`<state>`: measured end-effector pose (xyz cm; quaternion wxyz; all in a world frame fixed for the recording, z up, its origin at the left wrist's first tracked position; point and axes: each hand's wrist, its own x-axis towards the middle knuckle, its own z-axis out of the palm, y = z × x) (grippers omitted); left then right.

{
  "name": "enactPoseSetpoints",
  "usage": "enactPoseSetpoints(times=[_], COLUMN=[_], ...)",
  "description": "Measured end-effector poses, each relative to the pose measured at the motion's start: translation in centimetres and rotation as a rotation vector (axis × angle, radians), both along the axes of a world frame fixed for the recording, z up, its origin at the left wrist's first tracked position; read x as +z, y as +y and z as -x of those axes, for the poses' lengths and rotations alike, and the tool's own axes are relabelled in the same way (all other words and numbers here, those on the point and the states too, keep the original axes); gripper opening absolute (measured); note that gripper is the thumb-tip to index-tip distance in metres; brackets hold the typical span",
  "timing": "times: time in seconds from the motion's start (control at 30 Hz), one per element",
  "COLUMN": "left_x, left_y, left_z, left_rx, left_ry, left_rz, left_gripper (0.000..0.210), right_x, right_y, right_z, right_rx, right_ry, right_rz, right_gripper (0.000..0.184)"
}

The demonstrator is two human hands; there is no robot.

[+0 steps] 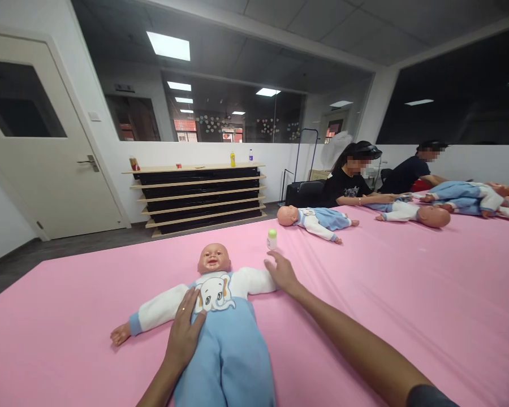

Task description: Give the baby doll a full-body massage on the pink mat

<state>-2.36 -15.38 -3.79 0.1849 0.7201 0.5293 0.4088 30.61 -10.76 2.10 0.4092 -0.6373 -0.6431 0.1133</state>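
Observation:
A baby doll (pixel 220 333) lies on its back, head away from me, in a light blue outfit with white sleeves and an elephant face on the chest. My left hand (pixel 185 330) rests on the side of its torso, fingers stretched out, below the elephant patch. At the end of the doll's sleeve on the right, my right hand (pixel 283 272) is closed around the arm; the doll's hand there is hidden. Just beyond my right fingers stands a small white bottle (pixel 272 242) with a green cap. The doll's other arm reaches out to the left.
A pink sheet (pixel 89 282) covers the table. Another doll (pixel 318 220) lies farther back, and several more dolls are at the right. Two people (pixel 345 181) sit along the far right side. Stacked boards (pixel 199 192) stand by the wall, with bottles on top.

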Motion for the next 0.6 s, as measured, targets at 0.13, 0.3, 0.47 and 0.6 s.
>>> enactPoseSetpoints(times=[0.13, 0.3, 0.47, 0.6], left_x=[0.4, 0.7, 1.1, 0.6], left_y=[-0.5, -0.9, -1.0, -0.7], left_z=[-0.3, -0.5, -0.6, -0.7], left_rx=[0.011, 0.016, 0.016, 0.021], left_ry=[-0.024, -0.039, -0.031, -0.039], left_rz=[0.023, 0.043, 0.053, 0.024], left_gripper=[0.056, 0.057, 0.057, 0.057], right_x=[1.7, 1.7, 0.2, 1.5], right_y=[8.6, 14.9, 15.5, 14.0], right_z=[-3.5, -4.7, -5.0, -4.1], right_rx=[-0.234, -0.243, -0.166, -0.166], right_ry=[-0.055, -0.190, -0.256, -0.277], right_rz=[-0.019, 0.083, 0.199, 0.131], right_gripper=[0.053, 0.061, 0.054, 0.060])
